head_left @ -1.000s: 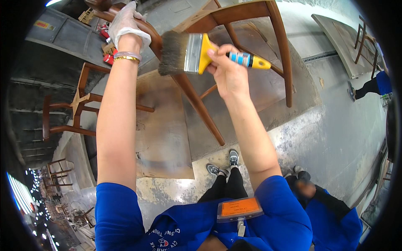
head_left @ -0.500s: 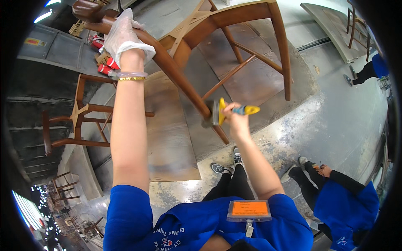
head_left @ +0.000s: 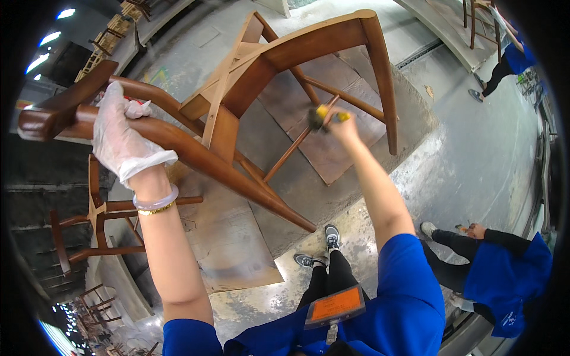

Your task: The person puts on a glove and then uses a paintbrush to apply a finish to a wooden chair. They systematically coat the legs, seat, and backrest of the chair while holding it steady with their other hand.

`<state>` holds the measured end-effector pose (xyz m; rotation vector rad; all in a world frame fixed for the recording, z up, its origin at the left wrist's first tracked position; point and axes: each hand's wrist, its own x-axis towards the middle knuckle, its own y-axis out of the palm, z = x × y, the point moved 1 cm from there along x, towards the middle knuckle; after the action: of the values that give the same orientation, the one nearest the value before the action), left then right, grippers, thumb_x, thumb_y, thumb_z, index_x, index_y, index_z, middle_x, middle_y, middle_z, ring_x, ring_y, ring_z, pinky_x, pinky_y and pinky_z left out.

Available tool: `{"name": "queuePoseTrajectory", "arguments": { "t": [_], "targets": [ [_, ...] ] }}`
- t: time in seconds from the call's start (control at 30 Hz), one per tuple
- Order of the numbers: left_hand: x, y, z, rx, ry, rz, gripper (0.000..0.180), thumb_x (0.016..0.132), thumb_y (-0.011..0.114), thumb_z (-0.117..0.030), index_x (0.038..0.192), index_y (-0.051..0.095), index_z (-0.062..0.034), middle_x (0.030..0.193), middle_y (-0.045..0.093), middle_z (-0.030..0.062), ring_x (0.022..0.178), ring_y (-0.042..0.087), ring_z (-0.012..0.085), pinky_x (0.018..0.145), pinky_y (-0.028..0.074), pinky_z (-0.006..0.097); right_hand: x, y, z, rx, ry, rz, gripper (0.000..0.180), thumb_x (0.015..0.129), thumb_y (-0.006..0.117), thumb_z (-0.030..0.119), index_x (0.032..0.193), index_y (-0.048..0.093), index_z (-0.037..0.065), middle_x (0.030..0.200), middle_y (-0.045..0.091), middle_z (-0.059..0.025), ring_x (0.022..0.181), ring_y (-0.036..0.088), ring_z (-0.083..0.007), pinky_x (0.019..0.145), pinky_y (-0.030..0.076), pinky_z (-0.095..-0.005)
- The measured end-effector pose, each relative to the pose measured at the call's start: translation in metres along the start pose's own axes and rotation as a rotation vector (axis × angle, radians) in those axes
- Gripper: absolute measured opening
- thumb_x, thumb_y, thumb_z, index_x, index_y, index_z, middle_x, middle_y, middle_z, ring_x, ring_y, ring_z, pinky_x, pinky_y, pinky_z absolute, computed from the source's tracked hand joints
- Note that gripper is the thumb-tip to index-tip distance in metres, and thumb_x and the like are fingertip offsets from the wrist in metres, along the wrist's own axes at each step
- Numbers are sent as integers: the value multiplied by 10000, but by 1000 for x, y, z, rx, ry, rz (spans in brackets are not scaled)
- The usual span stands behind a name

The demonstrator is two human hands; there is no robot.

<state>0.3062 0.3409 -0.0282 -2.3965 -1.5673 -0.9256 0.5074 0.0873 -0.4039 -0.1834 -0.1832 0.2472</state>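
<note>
A brown wooden chair frame is tilted in front of me, its legs and cross-bars exposed and no seat fitted. My left hand, in a whitish translucent glove, is wrapped around the thick rear post near the curved backrest. In my bare right hand is a flat brush with a yellow handle. Its dark bristles are at the thin round stretcher between the legs; motion blur hides whether they touch it.
Stained brown sheets cover the low grey platform under the chair. Another chair frame lies to the left. At right, a co-worker in blue holds something small; another person stands by a chair at far right.
My right hand has moved the brush up from the chair's thick leg to the thin stretcher. The chair is tilted differently, and my left hand has shifted left and down with its post.
</note>
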Motion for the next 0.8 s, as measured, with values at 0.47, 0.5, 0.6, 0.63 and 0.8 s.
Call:
{"name": "queuePoseTrajectory", "arguments": {
  "t": [0.47,0.5,0.6,0.63,0.8],
  "targets": [
    [-16,13,-5,103,28,25,250,1006,688,-177,942,737,59,752,598,50,707,588,144,690,532,301,-78,-66,27,-627,-245,-756,178,747,679,2,874,625,115,1486,618,-226,1197,700,-403,918,592,-444],
    [-19,16,-6,71,39,32,205,996,700,-137,941,716,60,765,582,43,700,558,135,672,508,290,-77,-62,27,-643,-228,-773,169,763,665,-6,881,632,112,1499,612,-212,1187,703,-402,916,592,-442],
    [-19,20,-5,-39,36,57,130,985,717,-47,921,662,51,784,530,17,677,486,105,631,451,258,-41,-35,25,-537,-104,-744,190,777,693,-23,897,637,114,1498,616,-207,1310,647,-386,997,567,-427],
    [-18,18,-5,-2,33,26,127,990,710,-40,910,654,41,780,517,11,676,479,100,632,449,257,-21,-22,27,-428,-145,-685,181,795,696,-34,897,656,111,1471,638,-202,1299,660,-367,998,564,-414],
    [-10,10,1,146,60,62,272,1039,625,-157,1036,729,94,773,638,83,704,627,171,740,578,322,9,54,58,263,-332,105,152,832,716,-68,814,722,82,1348,732,-163,1219,716,-306,1020,536,-326]
  ]
}}
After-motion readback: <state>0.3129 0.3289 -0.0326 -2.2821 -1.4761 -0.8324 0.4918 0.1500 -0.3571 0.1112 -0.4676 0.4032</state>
